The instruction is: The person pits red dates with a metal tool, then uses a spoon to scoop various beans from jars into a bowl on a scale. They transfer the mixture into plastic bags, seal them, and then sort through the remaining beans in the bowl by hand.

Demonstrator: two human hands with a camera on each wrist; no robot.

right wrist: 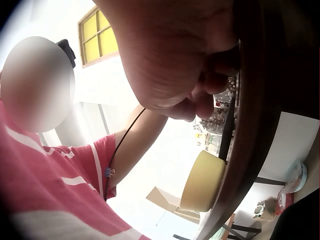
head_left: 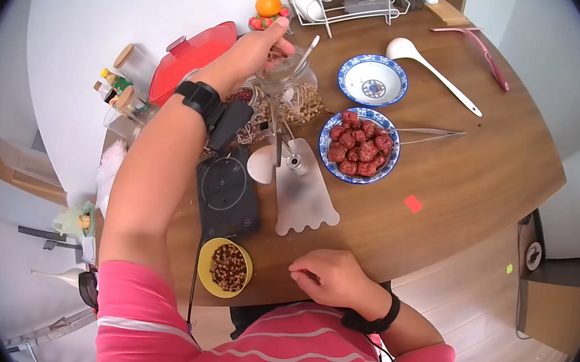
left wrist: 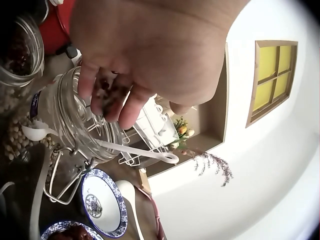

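My left hand [head_left: 256, 49] is over the mouth of an open glass jar [head_left: 279, 79] at the back of the table. In the left wrist view, the fingers of this hand [left wrist: 155, 52] curl around small dark beans [left wrist: 106, 93] beside the jar's rim [left wrist: 75, 107]. A white spoon [left wrist: 137, 149] leans in the jar with its handle sticking out. My right hand [head_left: 334, 276] lies idle at the table's front edge, fingers loosely curled and holding nothing; the right wrist view shows it [right wrist: 175, 65] close up. A yellow bowl [head_left: 205, 277] of mixed beans stands left of it.
Meatballs fill one blue-patterned bowl [head_left: 323, 157], with tweezers [head_left: 425, 134] on it; another such bowl [head_left: 385, 83] is behind. A black hot plate [head_left: 228, 199], a clear scalloped sheet [head_left: 305, 207], a white ladle [head_left: 436, 73], a red lid [head_left: 193, 58] and a dish rack [head_left: 351, 7] surround these.
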